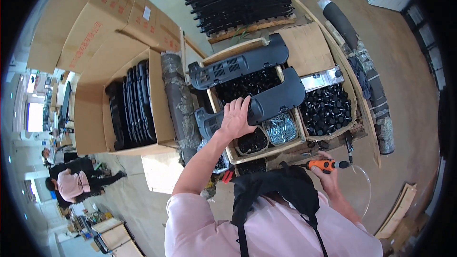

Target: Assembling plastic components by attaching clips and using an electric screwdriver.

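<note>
across a divided wooden tray, two dark grey vented panels lie one beyond the other, bridging compartments stocked with hardware. the left hand rests palm down on the nearer panel, fingers stretched over its middle, thumb spread to the side. the farther panel lies at the tray's far side, untouched. to the right of the tray's near edge, the right hand is wrapped around an orange power tool.

beneath and between the panels, the tray's far compartment brims with small black parts. at its near side, one compartment is heaped with silvery screws; just left of them, another carries tiny black pieces, too small to identify.

right beside the tray, a lined bin is filled with black round-topped parts, with a flat cardboard sheet beyond them. left of the tray, past a grey wrapped roll, a flap-topped carton bears black molded pieces packed upright in a row.
</note>
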`<state>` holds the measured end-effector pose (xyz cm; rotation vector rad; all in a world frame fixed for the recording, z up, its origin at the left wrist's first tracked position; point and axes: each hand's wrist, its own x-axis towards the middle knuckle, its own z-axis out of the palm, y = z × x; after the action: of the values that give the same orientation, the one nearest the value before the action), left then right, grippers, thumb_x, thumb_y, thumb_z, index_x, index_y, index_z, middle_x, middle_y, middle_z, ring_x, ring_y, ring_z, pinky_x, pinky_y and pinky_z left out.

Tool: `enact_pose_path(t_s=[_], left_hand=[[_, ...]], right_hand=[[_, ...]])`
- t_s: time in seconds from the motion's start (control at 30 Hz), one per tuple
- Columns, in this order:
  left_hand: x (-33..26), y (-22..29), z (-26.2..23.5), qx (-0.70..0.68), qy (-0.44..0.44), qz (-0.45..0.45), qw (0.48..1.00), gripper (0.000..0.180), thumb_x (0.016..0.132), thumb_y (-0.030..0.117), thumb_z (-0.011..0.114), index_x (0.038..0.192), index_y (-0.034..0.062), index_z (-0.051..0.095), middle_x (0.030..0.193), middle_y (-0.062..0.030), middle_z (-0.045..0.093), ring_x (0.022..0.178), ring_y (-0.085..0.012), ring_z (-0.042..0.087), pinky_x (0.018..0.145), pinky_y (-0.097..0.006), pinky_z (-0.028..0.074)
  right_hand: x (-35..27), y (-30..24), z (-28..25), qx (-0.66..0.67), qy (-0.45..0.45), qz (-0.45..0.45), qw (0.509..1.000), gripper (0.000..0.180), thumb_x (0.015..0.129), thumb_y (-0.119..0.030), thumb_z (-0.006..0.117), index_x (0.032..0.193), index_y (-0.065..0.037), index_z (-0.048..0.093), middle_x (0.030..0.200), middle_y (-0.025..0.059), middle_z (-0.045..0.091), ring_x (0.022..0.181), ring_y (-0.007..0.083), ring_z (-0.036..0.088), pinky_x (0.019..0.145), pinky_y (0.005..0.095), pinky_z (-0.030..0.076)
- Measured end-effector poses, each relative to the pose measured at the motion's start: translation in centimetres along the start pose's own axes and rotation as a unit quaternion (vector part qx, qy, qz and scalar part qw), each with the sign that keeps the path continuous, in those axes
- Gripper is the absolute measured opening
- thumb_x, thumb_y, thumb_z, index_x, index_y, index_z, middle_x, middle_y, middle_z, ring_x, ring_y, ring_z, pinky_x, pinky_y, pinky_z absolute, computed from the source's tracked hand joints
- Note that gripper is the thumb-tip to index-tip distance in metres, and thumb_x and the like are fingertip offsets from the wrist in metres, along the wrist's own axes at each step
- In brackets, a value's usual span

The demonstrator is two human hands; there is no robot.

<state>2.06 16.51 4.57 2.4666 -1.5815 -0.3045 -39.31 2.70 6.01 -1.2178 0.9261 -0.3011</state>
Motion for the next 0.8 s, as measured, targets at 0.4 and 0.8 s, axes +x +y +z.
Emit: enact_pose_path(t_s=[0.4, 0.8], left_hand=[[12.6, -11.2, -5.7, 0.046, 0.033, -0.003, 0.998, 0.128, 0.061, 0.043, 0.097, 0.163, 0.0081, 0.028, 0.157, -0.0211, 0.044, 0.147, -0.0412, 0.039, 0.124, -0.054, 0.031], [17.5, -12.2, -4.8, 0.058, -0.107, 0.003, 0.992, 0.129, 0.060, 0.045, 0.095, 0.165, 0.0197, 0.026, 0.160, -0.0217, 0.042, 0.151, -0.0429, 0.038, 0.123, -0.059, 0.033]], right_hand=[[0.8, 7.5, -0.3, 0.072, 0.141, 0.095, 0.983, 0.050, 0.085, -0.003, 0.080, 0.130, -0.004, 0.060, 0.109, 0.0046, 0.068, 0.096, 0.0147, 0.066, 0.087, 0.0313, 0.055], [7.3, 16.0, 3.4, 0.120, 0.111, 0.136, 0.977, 0.040, 0.088, -0.010, 0.083, 0.122, -0.004, 0.064, 0.104, 0.0046, 0.072, 0.090, 0.0157, 0.069, 0.084, 0.0322, 0.059]])
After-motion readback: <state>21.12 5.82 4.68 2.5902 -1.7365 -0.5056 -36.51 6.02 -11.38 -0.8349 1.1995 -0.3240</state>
